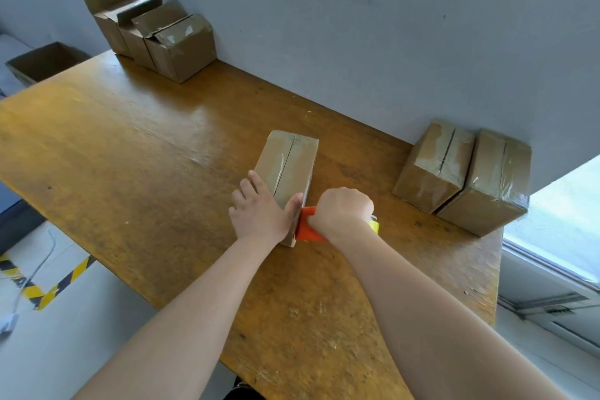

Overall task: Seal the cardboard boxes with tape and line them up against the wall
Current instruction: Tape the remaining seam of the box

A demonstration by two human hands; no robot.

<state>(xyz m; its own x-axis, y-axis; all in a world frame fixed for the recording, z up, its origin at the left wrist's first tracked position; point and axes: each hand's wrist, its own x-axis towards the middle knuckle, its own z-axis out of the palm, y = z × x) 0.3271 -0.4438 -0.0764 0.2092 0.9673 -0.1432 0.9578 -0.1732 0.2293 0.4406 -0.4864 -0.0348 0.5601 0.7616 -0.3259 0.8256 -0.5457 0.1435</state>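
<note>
A closed cardboard box (289,159) lies in the middle of the wooden table (130,156), with shiny tape along its top seam. My left hand (259,208) lies flat on the box's near end, fingers spread, thumb over the top edge. My right hand (341,209) is closed around an orange tape dispenser (308,227) pressed against the near end of the box; a yellow part of it shows on the hand's right. Two taped boxes (435,166) (487,182) stand side by side against the wall at the right.
Three open, untaped boxes (181,45) stand in a row against the wall at the table's far left. Another open box (45,62) sits beyond the left edge. The floor at the left has yellow-black tape and a white cable. A window is at the right.
</note>
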